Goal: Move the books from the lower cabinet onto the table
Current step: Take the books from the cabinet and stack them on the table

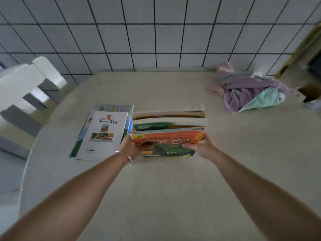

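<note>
Books (169, 126) in a thick pile sit over the table (173, 197), held by both hands. Left hand (133, 147) and right hand (199, 145) curl their fingers round the near edge. Another book pile (102, 134) lies just left of the left fingers. Cloths (246, 91) lie far past the right fingers.

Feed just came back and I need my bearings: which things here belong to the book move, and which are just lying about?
Part of the job:
- thick stack of colourful picture books, gripped by left hand and right hand
- flat pile of books topped by a white cover
- round beige table

Just lying about:
- crumpled pink, purple and mint cloths
- white chair
- open cardboard box
</note>
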